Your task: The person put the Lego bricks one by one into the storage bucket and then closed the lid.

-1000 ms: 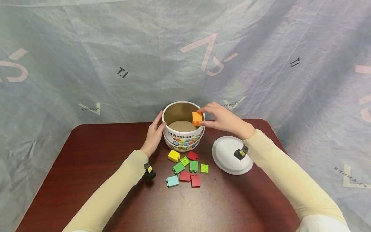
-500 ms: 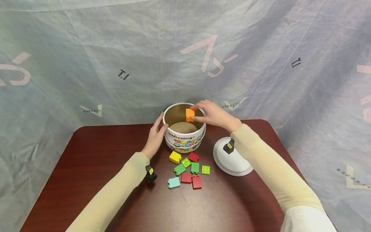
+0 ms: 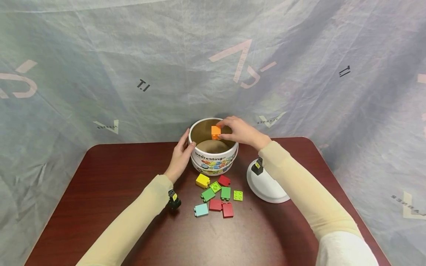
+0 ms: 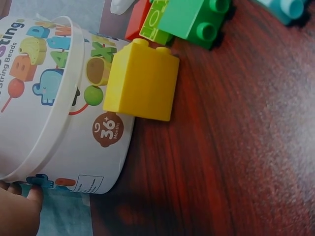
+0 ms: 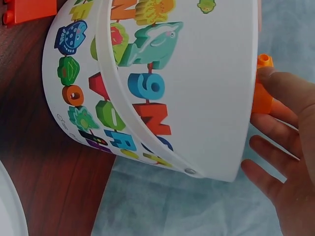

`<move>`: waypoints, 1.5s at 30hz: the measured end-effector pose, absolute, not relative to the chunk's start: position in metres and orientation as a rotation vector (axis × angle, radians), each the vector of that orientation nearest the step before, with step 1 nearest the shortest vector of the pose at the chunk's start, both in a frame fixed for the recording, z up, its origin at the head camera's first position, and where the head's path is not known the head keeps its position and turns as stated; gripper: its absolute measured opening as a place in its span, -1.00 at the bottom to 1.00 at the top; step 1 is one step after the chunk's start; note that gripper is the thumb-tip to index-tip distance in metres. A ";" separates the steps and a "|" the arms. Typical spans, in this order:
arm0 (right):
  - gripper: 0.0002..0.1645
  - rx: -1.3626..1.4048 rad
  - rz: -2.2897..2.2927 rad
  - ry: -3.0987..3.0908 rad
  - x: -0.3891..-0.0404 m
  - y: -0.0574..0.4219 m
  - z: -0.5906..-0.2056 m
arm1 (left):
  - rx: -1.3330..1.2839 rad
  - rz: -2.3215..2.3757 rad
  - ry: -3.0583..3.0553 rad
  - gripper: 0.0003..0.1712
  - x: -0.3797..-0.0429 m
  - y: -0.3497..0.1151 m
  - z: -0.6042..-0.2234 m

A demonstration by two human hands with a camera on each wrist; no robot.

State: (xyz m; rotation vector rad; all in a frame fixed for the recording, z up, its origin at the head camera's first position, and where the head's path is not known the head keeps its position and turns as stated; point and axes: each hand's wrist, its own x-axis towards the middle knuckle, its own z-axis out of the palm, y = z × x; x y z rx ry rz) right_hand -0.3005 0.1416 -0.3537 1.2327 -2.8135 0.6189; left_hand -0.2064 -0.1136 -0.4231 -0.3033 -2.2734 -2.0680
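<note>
An orange toy building block is pinched between the thumb and fingers of my right hand, over the opening of a round white bucket. In the right wrist view the orange block shows at the bucket's rim, partly hidden by the wall and thumb. My left hand rests against the bucket's left side, thumb near the rim and fingers around the outside. A yellow block stands just in front of the bucket in the left wrist view.
Several blocks lie before the bucket: green, lime, red and light blue. A white lid lies to the right, partly under my right forearm. A grey curtain hangs behind the dark red table.
My right hand has carried the orange block leftward from the bucket's right rim to over its opening. The left hand has stayed on the bucket.
</note>
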 end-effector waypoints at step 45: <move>-0.49 1.204 0.536 -2.876 -0.297 0.126 -0.366 | -0.254 -2.068 -2.337 -0.23 -0.226 -0.108 -0.455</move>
